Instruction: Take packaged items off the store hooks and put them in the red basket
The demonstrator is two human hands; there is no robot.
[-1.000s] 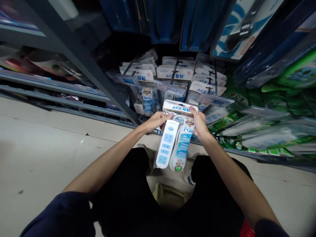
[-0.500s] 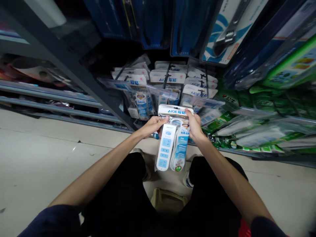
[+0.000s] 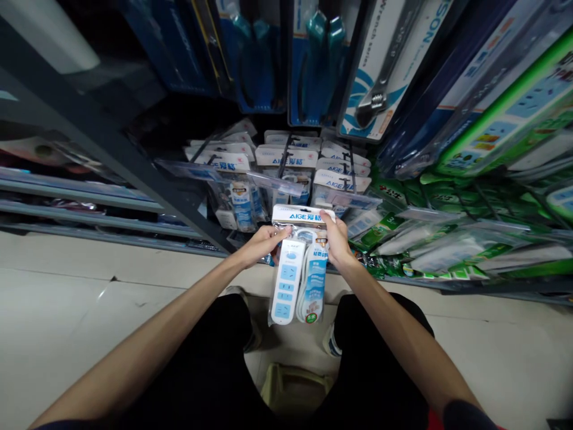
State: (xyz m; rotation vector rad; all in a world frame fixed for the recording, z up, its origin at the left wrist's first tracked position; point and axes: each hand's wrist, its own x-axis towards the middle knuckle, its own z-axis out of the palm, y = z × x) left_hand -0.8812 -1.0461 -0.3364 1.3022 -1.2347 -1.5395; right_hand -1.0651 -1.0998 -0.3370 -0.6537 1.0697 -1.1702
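Between my two hands is a packaged power strip, white with light blue socket panels, its coiled white cord beside it in the same clear bag. The bag has a white header card with blue lettering. My left hand pinches the bag's upper left edge, thumb on the front. At the upper right, my right hand grips the header's corner, also with the thumb in front. The fingers behind the bag are mostly hidden. The pack hangs upright above the floor, in front of similar hanging packs.
Blister-packed pliers and an adjustable wrench hang above. Green-and-white packs fill the rack on the right. A grey shelf post slants at the left. An olive-coloured stool stands on the floor between my legs.
The view has shifted, so the rack and the pack sit slightly lower and further left in the picture. Both hands keep the same hold on the power strip pack.
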